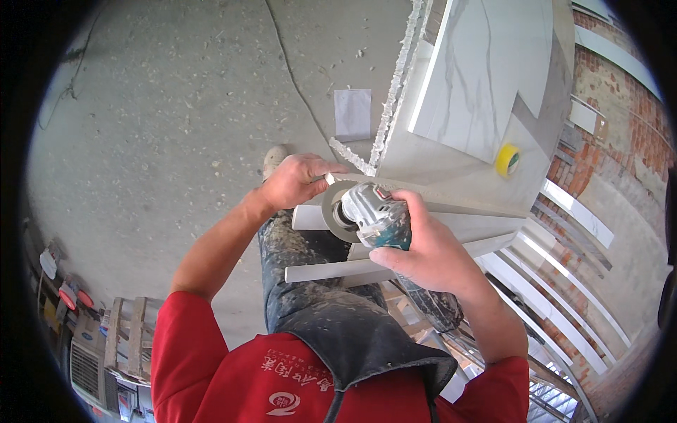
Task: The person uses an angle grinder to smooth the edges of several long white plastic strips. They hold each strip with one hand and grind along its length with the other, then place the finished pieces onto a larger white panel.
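Beside white tiles [486, 70], right hand [430, 254] grips angle grinder [374, 215].

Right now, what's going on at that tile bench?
A person in a red shirt holds an angle grinder in the right hand, its disc facing the left hand, whose fingers are at the disc beside the edge of a large marble-look tile slab. Whether the disc is spinning cannot be told. White tile strips lie just below the hands. A yellow tape roll sits on the slab.
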A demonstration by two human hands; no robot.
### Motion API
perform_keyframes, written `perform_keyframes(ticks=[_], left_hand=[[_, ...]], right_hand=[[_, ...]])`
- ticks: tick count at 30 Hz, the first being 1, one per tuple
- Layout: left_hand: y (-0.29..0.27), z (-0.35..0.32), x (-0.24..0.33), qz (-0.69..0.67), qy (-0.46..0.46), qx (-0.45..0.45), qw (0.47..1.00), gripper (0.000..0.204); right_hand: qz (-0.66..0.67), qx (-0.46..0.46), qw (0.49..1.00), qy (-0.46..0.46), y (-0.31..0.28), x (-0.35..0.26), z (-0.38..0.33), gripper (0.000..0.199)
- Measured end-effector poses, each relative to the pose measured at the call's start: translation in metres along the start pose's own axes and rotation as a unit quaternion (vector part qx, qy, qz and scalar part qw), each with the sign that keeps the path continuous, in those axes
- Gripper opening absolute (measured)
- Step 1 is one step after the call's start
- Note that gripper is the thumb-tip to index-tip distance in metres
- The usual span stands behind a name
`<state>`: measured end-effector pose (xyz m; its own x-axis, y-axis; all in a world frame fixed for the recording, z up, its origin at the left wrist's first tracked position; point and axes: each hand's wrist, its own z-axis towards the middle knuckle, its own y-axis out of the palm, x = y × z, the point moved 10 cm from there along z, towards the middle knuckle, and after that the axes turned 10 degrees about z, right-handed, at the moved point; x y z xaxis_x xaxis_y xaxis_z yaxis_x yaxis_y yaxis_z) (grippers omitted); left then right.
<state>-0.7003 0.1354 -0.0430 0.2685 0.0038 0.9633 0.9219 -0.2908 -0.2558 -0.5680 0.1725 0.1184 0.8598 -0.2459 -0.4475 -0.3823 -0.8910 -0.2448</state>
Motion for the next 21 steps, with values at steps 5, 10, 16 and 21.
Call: perform_keyframes(ticks=[5,10,16,21], left_hand=[[0.002,0.002,0.002,-0.01,0.015,0.008,1.0,0.047],[0.004,0.001,-0.002,-0.01,0.023,0.023,0.999,0.047],[0.001,0.001,0.004,-0.031,0.035,0.035,0.998,0.047],[-0.002,-0.001,0.004,-0.016,0.027,0.027,0.999,0.044]], right_hand=[[-0.007,-0.002,1.0,0.004,0.0,-0.002,0.001,0.081],[-0.017,-0.002,1.0,0.001,0.001,-0.004,0.003,0.082],[-0.016,0.001,1.0,0.012,0.002,0.0,0.005,0.083],[-0.019,0.004,1.0,0.011,-0.001,0.006,0.003,0.083]])
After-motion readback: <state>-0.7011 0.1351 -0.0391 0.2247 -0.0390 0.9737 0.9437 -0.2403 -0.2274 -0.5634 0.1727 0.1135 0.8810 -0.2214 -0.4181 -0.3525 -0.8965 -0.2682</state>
